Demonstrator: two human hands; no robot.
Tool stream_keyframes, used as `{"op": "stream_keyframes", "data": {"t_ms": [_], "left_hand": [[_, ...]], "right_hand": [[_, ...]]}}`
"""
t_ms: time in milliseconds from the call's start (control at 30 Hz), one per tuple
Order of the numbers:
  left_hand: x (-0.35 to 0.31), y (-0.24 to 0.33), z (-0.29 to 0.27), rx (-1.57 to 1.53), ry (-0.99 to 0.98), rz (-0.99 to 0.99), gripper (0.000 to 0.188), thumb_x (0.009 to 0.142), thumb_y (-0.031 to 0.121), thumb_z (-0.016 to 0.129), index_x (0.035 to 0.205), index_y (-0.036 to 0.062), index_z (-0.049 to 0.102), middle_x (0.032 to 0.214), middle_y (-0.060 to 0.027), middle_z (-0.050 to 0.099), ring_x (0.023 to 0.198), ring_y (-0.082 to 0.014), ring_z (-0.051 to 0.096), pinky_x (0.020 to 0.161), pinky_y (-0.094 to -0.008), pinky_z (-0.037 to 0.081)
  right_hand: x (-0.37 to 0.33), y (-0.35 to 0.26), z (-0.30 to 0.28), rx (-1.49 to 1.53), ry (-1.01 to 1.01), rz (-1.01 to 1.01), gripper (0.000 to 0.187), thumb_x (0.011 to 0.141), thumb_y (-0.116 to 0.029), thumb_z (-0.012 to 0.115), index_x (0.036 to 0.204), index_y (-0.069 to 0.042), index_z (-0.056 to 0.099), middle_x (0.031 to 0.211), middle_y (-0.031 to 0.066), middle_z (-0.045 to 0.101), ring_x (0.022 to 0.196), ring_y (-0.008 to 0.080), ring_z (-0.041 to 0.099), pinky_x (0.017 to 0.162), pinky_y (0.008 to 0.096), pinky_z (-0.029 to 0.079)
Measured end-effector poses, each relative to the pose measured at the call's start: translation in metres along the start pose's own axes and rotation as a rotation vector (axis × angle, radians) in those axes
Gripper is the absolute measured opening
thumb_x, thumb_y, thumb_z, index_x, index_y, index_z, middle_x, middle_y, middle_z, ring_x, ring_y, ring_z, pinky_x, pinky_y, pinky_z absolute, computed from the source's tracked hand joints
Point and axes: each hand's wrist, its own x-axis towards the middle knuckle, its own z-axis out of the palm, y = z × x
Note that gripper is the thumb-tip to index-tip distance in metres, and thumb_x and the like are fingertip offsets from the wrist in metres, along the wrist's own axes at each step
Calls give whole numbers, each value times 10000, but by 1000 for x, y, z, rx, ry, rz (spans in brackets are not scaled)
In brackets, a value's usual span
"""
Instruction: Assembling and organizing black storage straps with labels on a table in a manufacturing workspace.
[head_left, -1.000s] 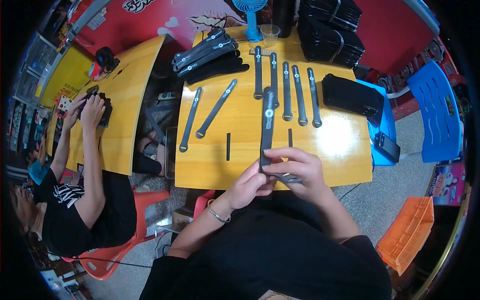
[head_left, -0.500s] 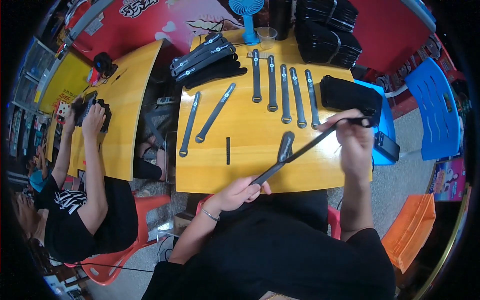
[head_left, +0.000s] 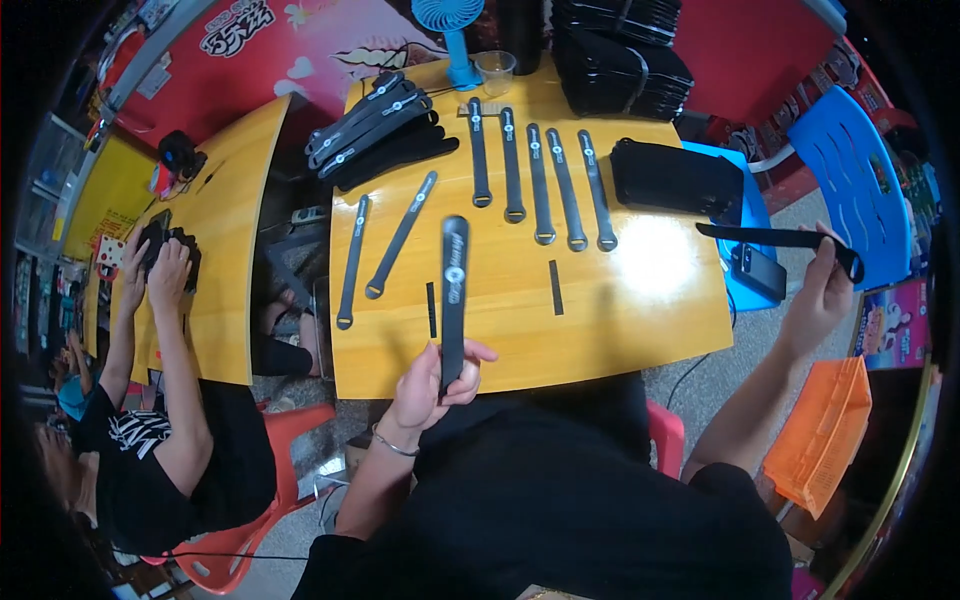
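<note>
1. Holding grey strap [head_left: 454, 290] roughly upright over near edge of yellow surface [head_left: 610, 335]: left hand [head_left: 420, 390], grip closed around strap's lower end.
2. Right hand [head_left: 822, 297] out past surface's right edge; grip pinched on black strap [head_left: 765, 236] near its looped end, other end pointing left.
3. Five grey straps [head_left: 539, 185] in a row on surface, black bundle [head_left: 675, 175] to their right.
4. Two more straps [head_left: 403, 233] at left, strap pile [head_left: 375, 127] beyond.

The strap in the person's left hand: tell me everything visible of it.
The long, flat, dark-grey, fabric-like strap has a rounded upper end and pale printed markings. It looks straight, near vertical in the picture, over the yellow wooden table; the bare left grip holds its lower end, partly hiding it.
</note>
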Motion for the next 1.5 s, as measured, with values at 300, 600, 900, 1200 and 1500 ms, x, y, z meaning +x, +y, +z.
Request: {"op": "stream_keyframes", "data": {"t_ms": [300, 600, 900, 1200, 1500], "left_hand": [[28, -3, 21, -268, -16, 153, 496, 1001, 376, 222, 1221, -22, 417, 681, -7, 376, 544, -99, 339, 524, -240, 303], [35, 2, 25, -232, -26, 177, 478, 983, 276, 385, 1353, -16, 307, 804, -41, 430, 688, -125, 424, 623, -256, 346], [38, 0, 29, -137, 128, 239, 395, 994, 249, 353, 1316, 22, 318, 1178, -179, 517, 1074, -307, 547, 914, -383, 452], [42, 9, 36, -52, 234, 446, 378, 990, 281, 345, 1333, 138, 275, 1177, -203, 509, 1071, -338, 569, 839, -421, 541], [39, 7, 31, 17, 352, 540, 327, 942, 41, 453, 1254, 72, 363, 1101, -170, 557, 1083, -296, 570, 888, -402, 521]], "right_hand": [[-72, 44, 7, -771, -567, -175, 326, 695, -61, 672, 1017, -113, 674, 943, 76, 670, 857, 236, 643, 724, 334, 509], [-90, 38, 30, -693, -923, 94, 307, 763, -220, 691, 1044, -97, 673, 1074, 46, 635, 840, 215, 650, 737, 322, 507], [-89, 24, 52, -358, -791, 33, 271, 806, -181, 649, 1055, -73, 663, 965, 119, 645, 770, 253, 650, 685, 341, 505], [-133, -68, 104, 198, -1066, -29, 370, 860, -71, 538, 1230, -73, 552, 757, 157, 635, 658, 309, 605, 609, 377, 477], [-160, -79, 114, 231, -1028, -13, 458, 813, -2, 575, 1258, -96, 517, 692, 102, 611, 640, 246, 624, 576, 348, 484]]}}
